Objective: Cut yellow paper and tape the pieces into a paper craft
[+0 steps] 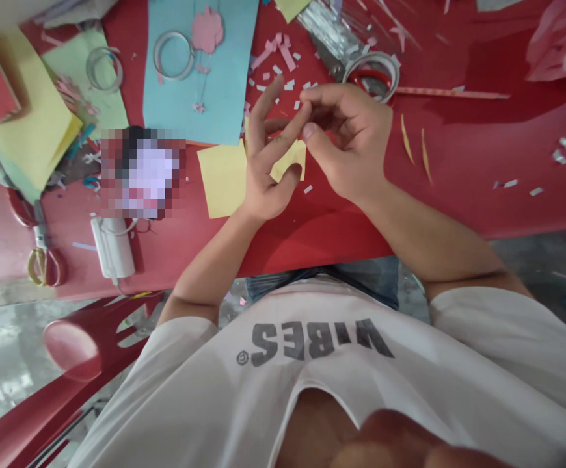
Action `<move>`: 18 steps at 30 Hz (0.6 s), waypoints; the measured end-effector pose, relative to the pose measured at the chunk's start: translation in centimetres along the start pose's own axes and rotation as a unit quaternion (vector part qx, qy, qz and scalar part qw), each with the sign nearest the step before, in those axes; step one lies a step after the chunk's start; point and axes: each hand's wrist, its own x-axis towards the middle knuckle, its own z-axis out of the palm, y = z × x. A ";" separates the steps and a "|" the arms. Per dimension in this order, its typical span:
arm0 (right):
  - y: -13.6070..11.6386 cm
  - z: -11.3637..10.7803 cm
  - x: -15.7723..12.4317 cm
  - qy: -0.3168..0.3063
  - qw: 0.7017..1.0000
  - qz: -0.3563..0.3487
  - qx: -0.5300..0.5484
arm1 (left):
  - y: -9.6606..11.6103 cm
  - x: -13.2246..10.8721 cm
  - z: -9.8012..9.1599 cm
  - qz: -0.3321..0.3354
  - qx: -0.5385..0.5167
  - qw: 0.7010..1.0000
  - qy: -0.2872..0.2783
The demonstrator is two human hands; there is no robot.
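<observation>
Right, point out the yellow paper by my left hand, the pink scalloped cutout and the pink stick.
Yellow paper (pixel 223 181): head view, on its uncovered left portion.
Pink scalloped cutout (pixel 207 30): head view, on its middle.
Pink stick (pixel 453 94): head view, partway along its shaft.

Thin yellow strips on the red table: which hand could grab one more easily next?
Probably the right hand: the thin yellow strips lie beyond its outer side. The left hand is farther away, with the right hand between it and them.

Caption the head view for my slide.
Left hand over yellow paper meets right hand above a scrap-strewn red table.
</observation>
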 end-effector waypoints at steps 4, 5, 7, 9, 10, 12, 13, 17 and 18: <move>-0.6 -0.3 -0.1 0.014 1.000 -0.005 0.005 | 0.0 0.0 0.2 -0.012 0.001 1.000 0.014; -0.8 -0.3 0.0 0.016 1.000 -0.009 0.013 | -0.2 0.0 0.2 -0.001 0.008 1.000 0.011; -1.1 -0.3 0.1 0.021 0.999 -0.019 0.034 | -0.5 0.0 0.2 0.023 0.016 1.000 0.009; -1.2 -0.3 0.2 0.021 0.998 -0.032 0.049 | -0.8 -0.1 0.2 0.023 0.011 1.000 0.014; -1.2 -0.3 0.2 0.023 0.998 -0.032 0.047 | -1.0 -0.1 0.2 0.017 0.009 1.000 0.014; -1.1 -0.3 0.1 0.024 0.999 -0.020 0.030 | -1.2 -0.2 0.2 0.008 0.009 1.000 0.004; -1.1 -0.3 0.0 0.024 0.999 -0.014 0.024 | -1.3 -0.2 0.2 0.010 0.011 1.000 -0.003; -1.0 -0.4 0.0 0.023 0.999 -0.009 0.025 | -1.3 -0.2 0.4 0.022 0.009 1.000 0.004; -1.0 -0.5 0.1 0.018 0.999 -0.001 0.029 | -1.3 -0.2 0.5 0.016 0.005 1.000 0.014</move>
